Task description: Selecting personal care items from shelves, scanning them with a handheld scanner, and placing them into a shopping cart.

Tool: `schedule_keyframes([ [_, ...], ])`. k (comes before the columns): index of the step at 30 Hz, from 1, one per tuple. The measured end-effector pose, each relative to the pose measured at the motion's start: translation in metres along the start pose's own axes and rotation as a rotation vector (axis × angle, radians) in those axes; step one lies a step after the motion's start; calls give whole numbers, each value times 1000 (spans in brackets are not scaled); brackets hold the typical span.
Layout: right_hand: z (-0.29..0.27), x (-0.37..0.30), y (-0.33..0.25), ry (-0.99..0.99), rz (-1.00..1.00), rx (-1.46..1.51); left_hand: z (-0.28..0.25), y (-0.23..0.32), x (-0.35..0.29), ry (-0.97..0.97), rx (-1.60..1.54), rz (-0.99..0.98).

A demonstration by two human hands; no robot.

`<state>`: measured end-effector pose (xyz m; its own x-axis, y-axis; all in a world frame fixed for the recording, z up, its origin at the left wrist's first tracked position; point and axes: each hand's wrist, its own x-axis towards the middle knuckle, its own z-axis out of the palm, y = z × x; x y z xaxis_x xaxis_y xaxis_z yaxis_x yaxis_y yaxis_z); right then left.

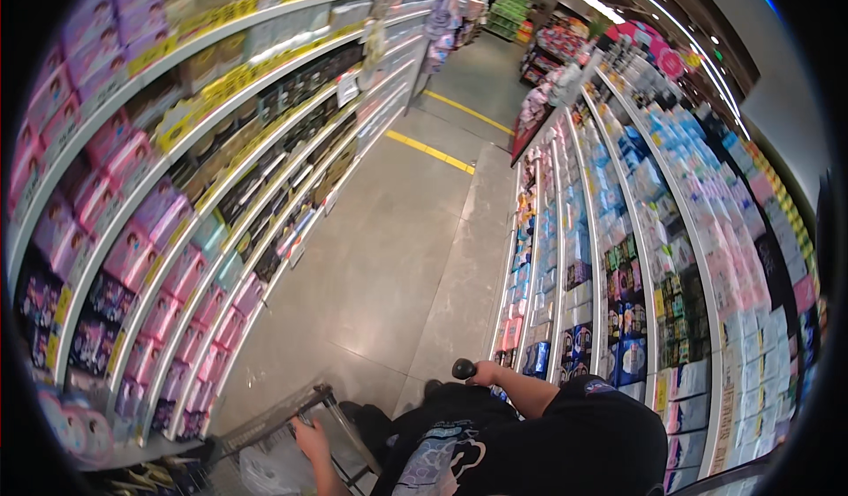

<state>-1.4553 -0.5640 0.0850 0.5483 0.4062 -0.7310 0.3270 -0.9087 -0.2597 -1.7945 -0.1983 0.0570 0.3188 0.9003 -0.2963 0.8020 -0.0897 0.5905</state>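
At the lower left, my left hand (309,437) is closed on a dark bar of a shopping cart (329,399). A translucent white plastic bag (265,471) lies inside the cart, beside my left forearm. My right hand (483,375) is in front of my dark shirt, its fingers curled round a black object with a rounded end (463,369). The rest of that object is hidden behind the hand, so its kind does not show.
Long shelves (132,182) with pink, purple and dark packages line the left side. Shelves (618,178) of blue, white and pink packs stand close on my right. Between them runs a grey floor (380,240) with yellow stripes (430,151) farther along. Displays (565,37) stand beyond.
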Motion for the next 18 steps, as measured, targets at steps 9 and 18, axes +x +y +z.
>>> schedule_keyframes([
  [9,0,14,22,92,-167,296,47,17,-27,-17,81,196],
  [18,77,22,134,-106,-107,239,80,108,-84,-195,388,314],
])
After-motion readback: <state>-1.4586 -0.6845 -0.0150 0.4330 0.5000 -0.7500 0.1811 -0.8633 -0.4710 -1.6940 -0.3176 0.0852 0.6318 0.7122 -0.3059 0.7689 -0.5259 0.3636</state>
